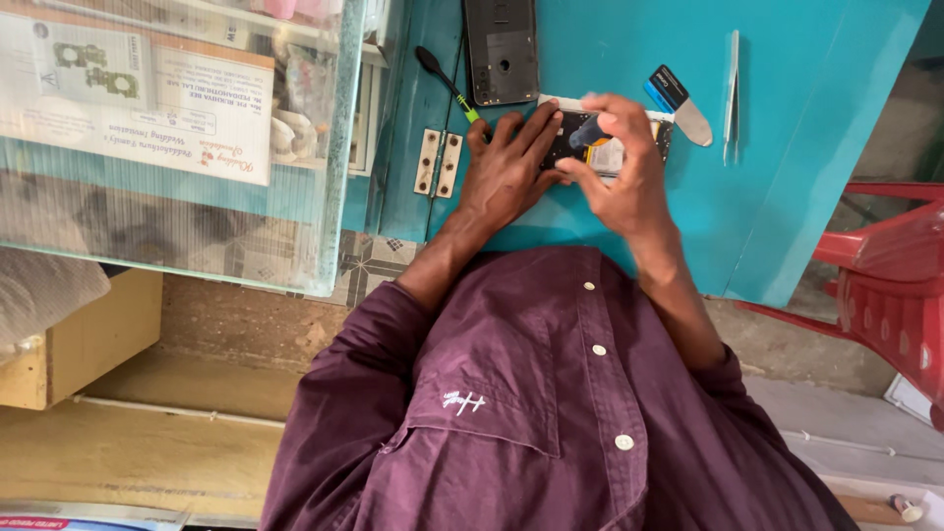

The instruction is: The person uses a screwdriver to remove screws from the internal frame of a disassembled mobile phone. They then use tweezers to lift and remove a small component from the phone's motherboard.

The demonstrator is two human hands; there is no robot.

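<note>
Both hands rest on the big teal blue table top [767,187]. Going from biggest to smallest, the person's purple button shirt [551,413] fills the space below the hands. A glass counter case with papers inside [177,128] stands well to the left of the left hand. A red plastic chair [890,285] sits well to the right of the right hand.

Just past the fingers of both hands lies a black phone back cover with a round hole [501,49], flat on the table and apart from the hands.

Under the hands lies the opened phone with its dark and yellow inner parts showing [600,147]. The left hand [506,172] lies flat, fingers spread, and presses on the left end of the phone. The right hand [624,172] is curled and pinches a small dark tool [588,131] between thumb and finger, its tip down on the phone.

Near the right hand, just past its knuckles, lies a blue and black flat pry tool with a silver blade [678,103]. A bit farther right are thin silver tweezers [732,93]. By the left fingertips lies a thin black stick tool with a green grip [447,84]. Left of the left hand is a small metal hinge [437,163].
</note>
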